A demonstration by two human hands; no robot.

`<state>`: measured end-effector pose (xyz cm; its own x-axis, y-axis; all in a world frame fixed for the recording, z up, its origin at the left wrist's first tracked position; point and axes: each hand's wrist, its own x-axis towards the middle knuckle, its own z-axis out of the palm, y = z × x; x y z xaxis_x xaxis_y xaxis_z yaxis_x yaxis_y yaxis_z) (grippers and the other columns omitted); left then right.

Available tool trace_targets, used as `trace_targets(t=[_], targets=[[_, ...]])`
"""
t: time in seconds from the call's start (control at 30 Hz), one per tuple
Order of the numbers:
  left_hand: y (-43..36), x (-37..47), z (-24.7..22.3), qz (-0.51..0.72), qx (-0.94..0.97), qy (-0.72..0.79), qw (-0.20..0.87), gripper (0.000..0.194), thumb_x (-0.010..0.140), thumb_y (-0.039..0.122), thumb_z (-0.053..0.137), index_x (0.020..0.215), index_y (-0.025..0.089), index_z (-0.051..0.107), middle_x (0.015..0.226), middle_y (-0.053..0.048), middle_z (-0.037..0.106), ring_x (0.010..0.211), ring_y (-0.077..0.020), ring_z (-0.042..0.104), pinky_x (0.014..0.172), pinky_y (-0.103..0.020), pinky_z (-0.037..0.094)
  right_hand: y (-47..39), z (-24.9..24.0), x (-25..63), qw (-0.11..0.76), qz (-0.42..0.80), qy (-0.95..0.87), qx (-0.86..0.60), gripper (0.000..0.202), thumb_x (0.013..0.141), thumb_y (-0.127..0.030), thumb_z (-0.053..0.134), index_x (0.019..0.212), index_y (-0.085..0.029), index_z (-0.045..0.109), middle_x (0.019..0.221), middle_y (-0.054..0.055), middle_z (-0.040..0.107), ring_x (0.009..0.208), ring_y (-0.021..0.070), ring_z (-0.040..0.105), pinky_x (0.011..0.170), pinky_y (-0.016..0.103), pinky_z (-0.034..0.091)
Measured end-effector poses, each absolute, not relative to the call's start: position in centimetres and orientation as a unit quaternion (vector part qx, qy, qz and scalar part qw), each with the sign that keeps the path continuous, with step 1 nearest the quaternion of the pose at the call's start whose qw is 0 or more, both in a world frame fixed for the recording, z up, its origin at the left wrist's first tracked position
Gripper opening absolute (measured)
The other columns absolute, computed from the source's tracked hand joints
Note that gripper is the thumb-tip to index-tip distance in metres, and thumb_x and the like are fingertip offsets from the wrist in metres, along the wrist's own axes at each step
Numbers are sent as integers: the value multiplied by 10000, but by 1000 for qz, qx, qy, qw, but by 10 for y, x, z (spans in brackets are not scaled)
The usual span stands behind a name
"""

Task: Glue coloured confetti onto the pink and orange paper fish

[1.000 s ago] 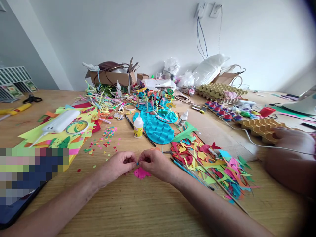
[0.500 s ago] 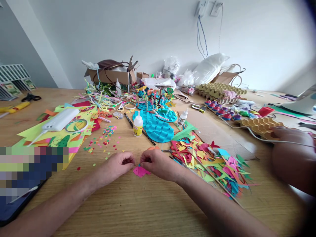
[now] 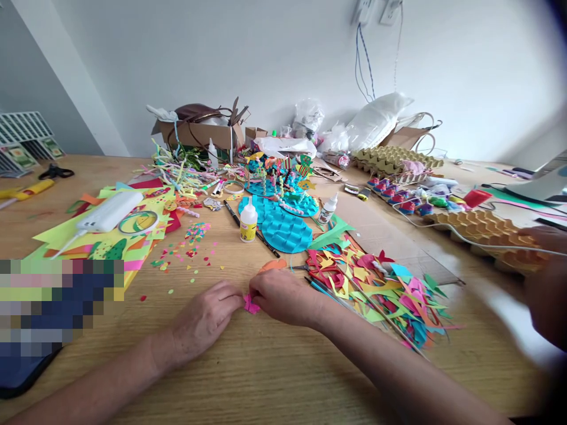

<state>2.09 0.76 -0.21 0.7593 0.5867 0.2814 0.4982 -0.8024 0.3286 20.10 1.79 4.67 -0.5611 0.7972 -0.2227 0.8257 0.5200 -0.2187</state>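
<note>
A small pink paper fish (image 3: 251, 304) lies between my hands on the wooden table, mostly covered by fingers. My left hand (image 3: 208, 314) is closed at its left end, thumb hidden beneath the palm. From the other side, my right hand (image 3: 283, 295) pinches the paper with curled fingers. Just behind the right hand lies an orange paper piece (image 3: 271, 265), with scissors (image 3: 300, 267) beside it. A glue bottle with a yellow label (image 3: 248, 221) stands upright beyond the hands, close to the blue textured paper discs (image 3: 283, 227).
Colourful paper scraps (image 3: 376, 283) are heaped at the right, beside a cardboard sheet (image 3: 398, 254). Paper dots (image 3: 197, 233) are scattered left of the glue. A white power bank (image 3: 110, 211) rests on coloured sheets. Another person's hand (image 3: 547, 242) is by an egg tray (image 3: 478, 230).
My left hand has come in onto the fish's left end, covering it. The right hand has barely moved. The other person's hand has shifted right along the egg tray.
</note>
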Motion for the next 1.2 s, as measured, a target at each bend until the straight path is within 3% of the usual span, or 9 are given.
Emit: trace_targets(t=[0.7,1.2], targets=[[4,21,-5,221,930,280,92,315,795,0,317,884,137,586,876,-56,615,845,-161,556,771,-295,487,19,45,193,102,-99,877,458,235,752,-212,420,809,-176,646,819,86,678,727,227,627,522,262,424],[5,22,-2,218,931,279,89,300,808,13,320,859,123,594,848,-63,614,811,-173,555,741,-303,496,20,40,193,83,-84,880,459,242,765,-240,415,811,-161,639,823,103,675,735,227,631,548,274,438]])
